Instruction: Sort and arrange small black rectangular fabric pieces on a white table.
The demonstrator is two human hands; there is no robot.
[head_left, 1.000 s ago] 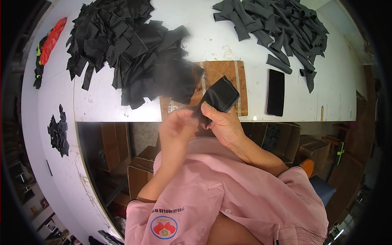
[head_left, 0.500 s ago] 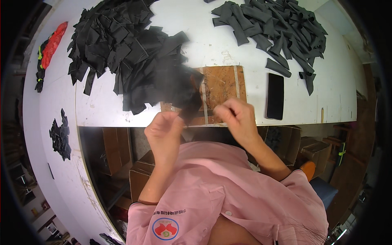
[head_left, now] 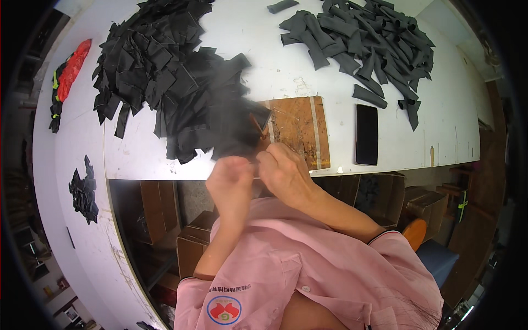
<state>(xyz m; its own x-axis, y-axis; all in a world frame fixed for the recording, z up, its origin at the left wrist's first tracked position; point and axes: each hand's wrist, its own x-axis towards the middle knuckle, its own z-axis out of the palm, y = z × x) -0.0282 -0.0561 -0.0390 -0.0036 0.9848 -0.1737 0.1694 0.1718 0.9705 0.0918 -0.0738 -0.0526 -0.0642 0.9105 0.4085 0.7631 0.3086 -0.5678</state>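
My left hand (head_left: pixel 230 179) and my right hand (head_left: pixel 283 169) are close together at the table's front edge, just over the near end of a worn brown board (head_left: pixel 300 129). The fingers of both are bent and pinched, turned toward each other. Whatever they pinch is too small or hidden to make out. Beyond my left hand spreads a big heap of black fabric pieces (head_left: pixel 159 71), its near part blurred and overlapping the board's left side. At the far right lies a pile of dark grey fabric tubes (head_left: pixel 379 55).
A black phone (head_left: pixel 367 135) lies right of the board. A side table on the left bears a small black scrap pile (head_left: pixel 83 192) and a red bundle (head_left: pixel 74 69). Cardboard boxes (head_left: pixel 379 198) stand below the tabletop, with an orange round seat (head_left: pixel 414 231) at the right.
My right hand has moved left, up to my left hand, closing the gap between them. My left hand has shifted slightly right. The whole view has tilted a little.
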